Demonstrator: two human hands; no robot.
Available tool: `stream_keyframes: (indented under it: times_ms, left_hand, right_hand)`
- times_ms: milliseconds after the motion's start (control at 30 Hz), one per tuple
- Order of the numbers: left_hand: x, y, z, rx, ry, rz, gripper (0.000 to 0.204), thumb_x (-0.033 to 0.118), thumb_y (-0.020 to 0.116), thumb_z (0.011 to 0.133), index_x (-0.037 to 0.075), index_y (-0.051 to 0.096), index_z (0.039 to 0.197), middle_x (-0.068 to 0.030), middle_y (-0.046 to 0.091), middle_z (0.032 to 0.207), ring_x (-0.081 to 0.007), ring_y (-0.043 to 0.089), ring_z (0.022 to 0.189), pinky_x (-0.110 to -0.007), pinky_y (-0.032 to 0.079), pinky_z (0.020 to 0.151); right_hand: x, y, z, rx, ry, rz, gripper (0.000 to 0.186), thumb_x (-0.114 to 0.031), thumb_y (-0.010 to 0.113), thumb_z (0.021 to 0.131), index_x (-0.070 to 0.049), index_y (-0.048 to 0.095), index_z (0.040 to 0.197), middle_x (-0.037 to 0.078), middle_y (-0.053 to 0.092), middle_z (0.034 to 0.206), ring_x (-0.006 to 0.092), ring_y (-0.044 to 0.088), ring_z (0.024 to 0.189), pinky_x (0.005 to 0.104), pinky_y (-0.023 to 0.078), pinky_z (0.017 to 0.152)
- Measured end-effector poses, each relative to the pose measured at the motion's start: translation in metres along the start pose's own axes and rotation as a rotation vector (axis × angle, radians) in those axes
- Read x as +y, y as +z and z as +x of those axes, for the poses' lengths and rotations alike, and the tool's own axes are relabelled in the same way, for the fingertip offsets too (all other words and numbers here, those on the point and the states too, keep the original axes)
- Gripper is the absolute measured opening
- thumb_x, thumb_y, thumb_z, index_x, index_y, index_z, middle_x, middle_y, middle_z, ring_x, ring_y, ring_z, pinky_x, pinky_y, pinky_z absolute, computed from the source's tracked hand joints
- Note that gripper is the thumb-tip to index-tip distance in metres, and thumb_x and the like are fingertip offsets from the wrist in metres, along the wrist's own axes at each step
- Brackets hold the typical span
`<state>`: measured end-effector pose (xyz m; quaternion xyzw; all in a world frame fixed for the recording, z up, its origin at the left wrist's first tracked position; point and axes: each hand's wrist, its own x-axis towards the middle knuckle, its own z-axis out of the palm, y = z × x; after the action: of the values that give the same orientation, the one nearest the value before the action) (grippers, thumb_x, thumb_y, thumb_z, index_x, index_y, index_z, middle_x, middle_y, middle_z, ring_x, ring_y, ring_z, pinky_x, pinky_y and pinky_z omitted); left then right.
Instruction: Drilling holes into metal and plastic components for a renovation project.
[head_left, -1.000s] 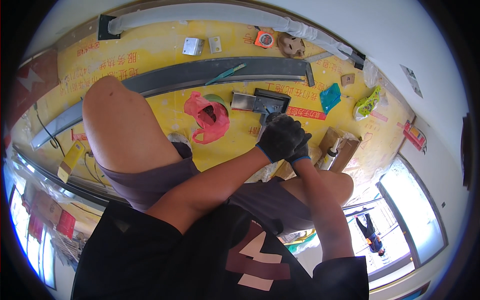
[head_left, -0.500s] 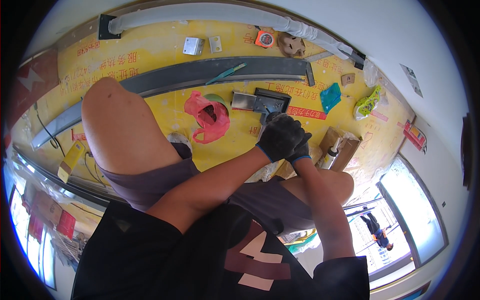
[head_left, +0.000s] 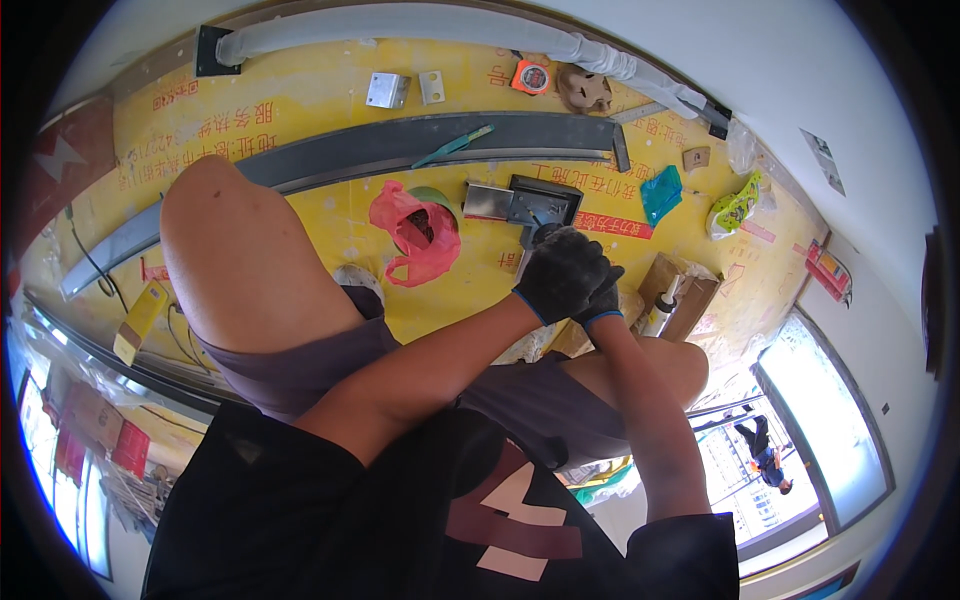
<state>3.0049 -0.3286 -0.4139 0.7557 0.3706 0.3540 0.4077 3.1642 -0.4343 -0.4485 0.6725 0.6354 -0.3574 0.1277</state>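
My left hand (head_left: 562,274), in a dark work glove, is closed around what looks like a power drill (head_left: 545,232); only its dark front end and thin bit show past the fingers. My right hand (head_left: 601,302), gloved too, is closed just behind and under the left, its grip partly hidden. The bit points at a dark grey metal profile piece (head_left: 553,196) on the yellow floor covering; whether it touches cannot be seen. Beside that piece lies a silvery metal plate (head_left: 487,202). A pink plastic bag (head_left: 392,207) with dark small contents stands open left of it.
Beyond lies a long grey metal profile (head_left: 370,146) with a green pen-like tool (head_left: 452,147) on it. Metal brackets (head_left: 388,91), an orange tape measure (head_left: 531,77) and a teal packet (head_left: 661,196) lie around. A cardboard box (head_left: 692,298) with a white tube (head_left: 662,308) stands right.
My hands and the tool stay in almost the same place. A distant person beyond the doorway has shifted slightly.
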Motion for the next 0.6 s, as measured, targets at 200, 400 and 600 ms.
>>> stream_keyframes:
  times_ms: [200,400,600]
  left_hand:
    - [-0.0007,-0.0019,-0.0018,-0.023,-0.002,0.024,0.02,0.026,0.072,0.085,0.008,0.066,0.082,-0.0123,0.062,0.085,-0.0345,0.062,0.089,-0.05,0.049,0.088]
    - [0.0004,0.0011,-0.0014,-0.007,-0.002,0.022,0.02,0.026,0.072,0.083,0.007,0.066,0.082,-0.0127,0.062,0.085,-0.0346,0.062,0.09,-0.05,0.049,0.089]
    - [-0.0003,-0.0005,0.0026,0.023,0.014,0.068,0.027,0.032,0.072,0.088,0.009,0.068,0.076,-0.0094,0.064,0.077,-0.0311,0.063,0.084,-0.048,0.05,0.086]
  right_hand:
    - [-0.0029,-0.0031,0.006,-0.165,0.104,-0.059,0.053,-0.045,0.072,0.081,-0.015,0.065,0.125,0.019,0.067,0.123,0.0417,0.063,0.115,0.0504,0.05,0.097]
    - [-0.0006,-0.0025,0.0033,0.025,0.008,-0.009,0.05,-0.044,0.072,0.081,-0.015,0.067,0.12,0.019,0.069,0.118,0.0411,0.065,0.111,0.0498,0.051,0.094]
    - [-0.0033,-0.0064,0.0046,-0.027,0.025,-0.012,0.049,-0.044,0.072,0.08,-0.015,0.067,0.12,0.019,0.069,0.117,0.0411,0.065,0.111,0.0498,0.052,0.094]
